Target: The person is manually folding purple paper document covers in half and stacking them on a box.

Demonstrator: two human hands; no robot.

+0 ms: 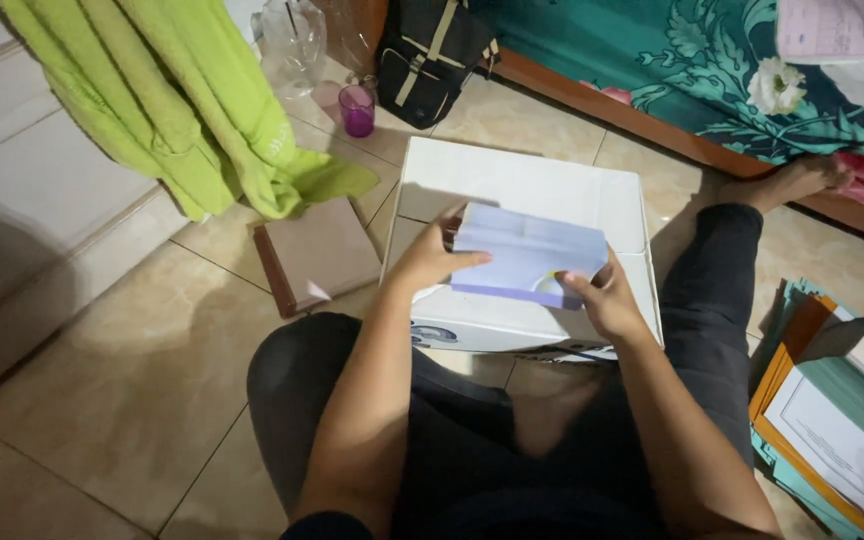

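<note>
A pale lilac rectangular packet (527, 255) is held over a white cardboard box (522, 180) that rests on the tiled floor between my knees. My left hand (432, 258) grips the packet's left end, thumb on its front. My right hand (604, 300) holds its lower right corner. The packet hides the middle of the box's top.
A brown flat book (317, 255) lies left of the box. Green cloth (182, 110) hangs at the upper left, beside a purple cup (357, 108), a clear plastic bag (292, 40) and a black bag (432, 55). Stacked folders and papers (832, 410) lie at right. A floral-covered bed (712, 60) runs behind.
</note>
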